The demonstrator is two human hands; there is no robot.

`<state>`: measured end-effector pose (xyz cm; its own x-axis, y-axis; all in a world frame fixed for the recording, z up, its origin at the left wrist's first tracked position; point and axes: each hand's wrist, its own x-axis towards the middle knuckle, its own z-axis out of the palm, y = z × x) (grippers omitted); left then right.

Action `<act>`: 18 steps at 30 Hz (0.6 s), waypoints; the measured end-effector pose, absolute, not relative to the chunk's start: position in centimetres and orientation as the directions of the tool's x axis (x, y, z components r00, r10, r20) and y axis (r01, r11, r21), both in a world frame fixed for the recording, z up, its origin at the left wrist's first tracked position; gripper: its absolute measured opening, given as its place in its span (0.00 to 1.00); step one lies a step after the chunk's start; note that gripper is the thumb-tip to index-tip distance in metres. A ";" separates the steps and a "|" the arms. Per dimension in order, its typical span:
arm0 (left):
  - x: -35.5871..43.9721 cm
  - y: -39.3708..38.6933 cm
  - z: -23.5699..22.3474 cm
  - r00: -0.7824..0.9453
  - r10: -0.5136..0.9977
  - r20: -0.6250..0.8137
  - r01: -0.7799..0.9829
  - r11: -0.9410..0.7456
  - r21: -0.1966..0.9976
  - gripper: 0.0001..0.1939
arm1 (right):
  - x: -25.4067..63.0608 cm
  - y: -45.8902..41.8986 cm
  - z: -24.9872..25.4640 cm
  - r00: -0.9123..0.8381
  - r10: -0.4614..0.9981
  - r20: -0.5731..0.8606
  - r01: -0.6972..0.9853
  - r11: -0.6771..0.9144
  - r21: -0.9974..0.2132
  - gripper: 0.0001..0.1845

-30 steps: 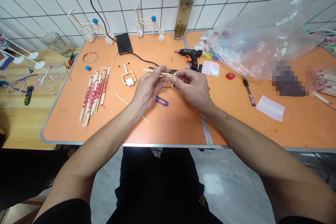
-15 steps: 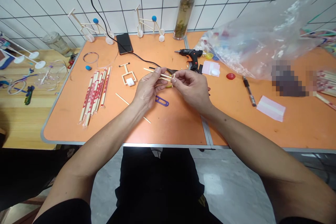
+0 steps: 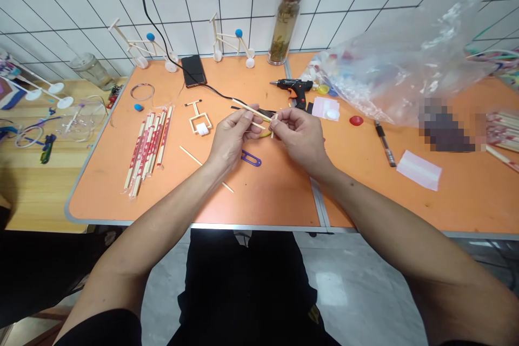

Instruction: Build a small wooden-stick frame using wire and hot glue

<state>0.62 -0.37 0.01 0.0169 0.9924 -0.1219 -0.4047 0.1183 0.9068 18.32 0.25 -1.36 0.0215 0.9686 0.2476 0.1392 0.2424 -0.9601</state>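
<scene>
Between the left hand [image 3: 235, 138] and the right hand [image 3: 302, 138], a thin wooden stick [image 3: 251, 111] is held just above an orange table [image 3: 263, 194]. That stick is pinched by the left hand, which is almost closed on it. A shorter stick [image 3: 273, 127] is held upright by the nearly closed right hand, close to the far end of the longer one; whether the two are joined cannot be told. Both sticks are judged light, stiff and smooth, apt to roll and to snap if bent, so they would best be taken lightly near their ends. The wrists are raised, and the forearms are angled inward from the near table edge.

Partly hidden under the held stick, a yellow piece [image 3: 265, 133] is seen. Beyond the held stick, a black glue gun [image 3: 292, 86] is laid; to its left, a small stick frame [image 3: 198, 118] and wrapped chopsticks [image 3: 148, 148] are placed. Nearer the body, a purple clip [image 3: 251, 159] and a loose stick [image 3: 205, 165] are left lying.
</scene>
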 end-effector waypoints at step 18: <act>0.2 0.5 0.9 -0.003 0.975 -0.223 -0.570 0.181 0.802 0.09 | 18.5 0.4 -1.1 -0.001 0.984 0.178 0.126 0.177 -0.976 0.06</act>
